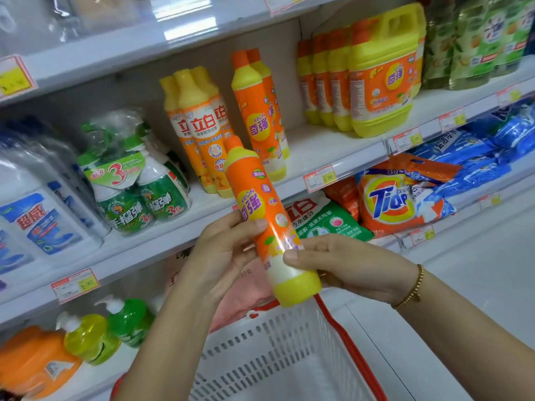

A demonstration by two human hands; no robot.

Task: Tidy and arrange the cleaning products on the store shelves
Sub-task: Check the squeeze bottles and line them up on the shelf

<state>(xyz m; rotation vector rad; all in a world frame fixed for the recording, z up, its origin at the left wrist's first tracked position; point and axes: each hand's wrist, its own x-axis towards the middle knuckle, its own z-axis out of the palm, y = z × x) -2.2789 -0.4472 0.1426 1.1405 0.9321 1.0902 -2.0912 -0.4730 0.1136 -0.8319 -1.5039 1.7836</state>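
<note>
Head view: the orange dish-soap bottle (262, 204) sits at frame centre, its cap tilted up-left toward the matching bottles (257, 111) on the shelf (318, 146) just above, with the left hand (223, 253) wrapped round its middle and the right hand (353, 264) gripping near its base.

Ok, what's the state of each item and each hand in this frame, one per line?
Held orange bottle: capped, tilted, off the shelf.
Left hand: grips the bottle's middle.
Right hand: grips its lower end.
Matching bottles: two, upright on the shelf, capped.
Yellow jugs: upright, in a row.
Tide bag: lying flat on the lower shelf.
</note>
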